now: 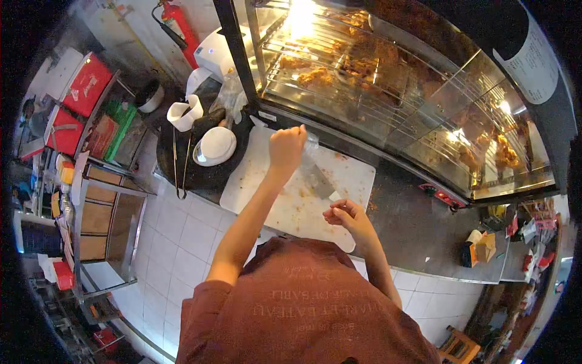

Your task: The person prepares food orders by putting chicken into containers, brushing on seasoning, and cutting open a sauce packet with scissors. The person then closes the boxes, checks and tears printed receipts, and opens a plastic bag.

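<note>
My left hand (287,149) is closed in a fist above the far side of a white cutting board (267,203). Whatever it may hold is hidden, though something clear and shiny, perhaps plastic (311,143), shows just beside it. My right hand (347,216) is over the board's right part, fingers curled in and thumb against them; I cannot make out anything in them. Between the hands lies a cleaver (316,177) with a broad grey blade. Its pale handle end (334,196) is close to my right fingertips. Brown crumbs and grease stains dot the board.
A lit glass warming cabinet (364,67) with browned food on racks stands behind the board. At left, a round black surface (173,158) holds tongs (176,161), a white lidded container (216,145) and a plastic bag (231,97). A small box (485,247) sits right.
</note>
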A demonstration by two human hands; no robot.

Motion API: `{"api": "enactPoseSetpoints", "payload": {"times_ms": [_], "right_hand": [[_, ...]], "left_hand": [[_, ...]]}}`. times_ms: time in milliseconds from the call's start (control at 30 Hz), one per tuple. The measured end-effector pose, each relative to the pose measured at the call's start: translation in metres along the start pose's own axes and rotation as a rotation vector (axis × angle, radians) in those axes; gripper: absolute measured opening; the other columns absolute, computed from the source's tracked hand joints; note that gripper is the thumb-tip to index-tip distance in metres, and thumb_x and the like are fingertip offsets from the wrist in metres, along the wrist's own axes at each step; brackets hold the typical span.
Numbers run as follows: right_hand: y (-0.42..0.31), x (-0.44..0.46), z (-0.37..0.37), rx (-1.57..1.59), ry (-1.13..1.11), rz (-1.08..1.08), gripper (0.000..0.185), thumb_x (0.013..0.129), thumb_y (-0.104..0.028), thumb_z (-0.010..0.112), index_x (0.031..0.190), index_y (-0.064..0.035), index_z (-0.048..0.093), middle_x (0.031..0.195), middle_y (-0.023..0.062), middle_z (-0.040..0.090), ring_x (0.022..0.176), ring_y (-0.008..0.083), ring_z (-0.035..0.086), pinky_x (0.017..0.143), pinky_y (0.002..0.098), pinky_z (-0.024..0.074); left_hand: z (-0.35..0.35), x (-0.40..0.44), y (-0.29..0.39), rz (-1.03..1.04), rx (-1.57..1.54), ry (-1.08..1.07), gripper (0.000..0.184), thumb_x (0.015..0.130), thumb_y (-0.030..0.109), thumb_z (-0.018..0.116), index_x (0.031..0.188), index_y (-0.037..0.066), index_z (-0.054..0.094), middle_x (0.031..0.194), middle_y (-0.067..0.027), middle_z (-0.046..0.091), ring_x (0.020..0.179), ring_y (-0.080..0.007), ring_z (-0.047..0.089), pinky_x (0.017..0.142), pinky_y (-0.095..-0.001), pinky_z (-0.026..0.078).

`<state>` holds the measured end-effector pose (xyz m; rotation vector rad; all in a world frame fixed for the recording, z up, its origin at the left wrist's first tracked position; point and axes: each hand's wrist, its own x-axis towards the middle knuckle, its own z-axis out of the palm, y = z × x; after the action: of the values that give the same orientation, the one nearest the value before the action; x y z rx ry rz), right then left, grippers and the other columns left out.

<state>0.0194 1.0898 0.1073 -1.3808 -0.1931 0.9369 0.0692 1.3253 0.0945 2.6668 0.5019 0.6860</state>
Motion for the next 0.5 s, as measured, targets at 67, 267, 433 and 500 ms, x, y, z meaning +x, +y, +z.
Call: {"api": "enactPoseSetpoints", "payload": {"times_ms": [67,267,433,500], "right_hand": [[0.007,-0.004,0.0,-0.014,0.02,0.001,0.018,0.087,-0.014,0.049,0.097,0.0004,0.051,0.095,0.0132,0.059,0.087,0.0177,0.057,0.081,0.031,0.0458],[0.026,-0.006,-0.017,0.03,0.054,-0.012,0.017,0.088,-0.014,0.048,0.098,-0.0004,0.051,0.09,0.0108,0.06,0.082,0.0168,0.058,0.075,0.0296,0.0477],[0.016,0.007,-0.039,-0.135,0.236,-0.25,0.02,0.087,-0.015,0.05,0.097,0.0018,0.057,0.088,0.0076,0.061,0.082,0.0141,0.057,0.074,0.0274,0.0472],[0.015,0.019,-0.037,-0.269,0.303,-0.245,0.021,0.087,-0.015,0.051,0.099,0.0014,0.056,0.087,0.0067,0.061,0.08,0.0123,0.057,0.073,0.0259,0.0468]], "left_hand": [[0.031,0.008,-0.004,-0.155,0.122,-0.063,0.04,0.083,0.036,0.049,0.061,0.004,0.059,0.064,-0.0144,0.06,0.061,-0.0302,0.06,0.053,-0.0412,0.046],[0.076,0.018,-0.015,-0.265,0.163,-0.169,0.017,0.073,0.02,0.057,0.066,0.006,0.064,0.071,-0.015,0.063,0.066,-0.0275,0.063,0.058,-0.0374,0.049],[0.035,-0.038,-0.001,-0.116,-0.115,-0.175,0.021,0.076,0.021,0.055,0.068,0.002,0.054,0.07,-0.0191,0.058,0.067,-0.0347,0.057,0.06,-0.0435,0.044],[0.015,-0.064,0.007,-0.033,-0.182,-0.107,0.018,0.077,0.02,0.059,0.074,0.002,0.058,0.066,-0.0176,0.058,0.064,-0.0336,0.057,0.057,-0.0409,0.043]]}}
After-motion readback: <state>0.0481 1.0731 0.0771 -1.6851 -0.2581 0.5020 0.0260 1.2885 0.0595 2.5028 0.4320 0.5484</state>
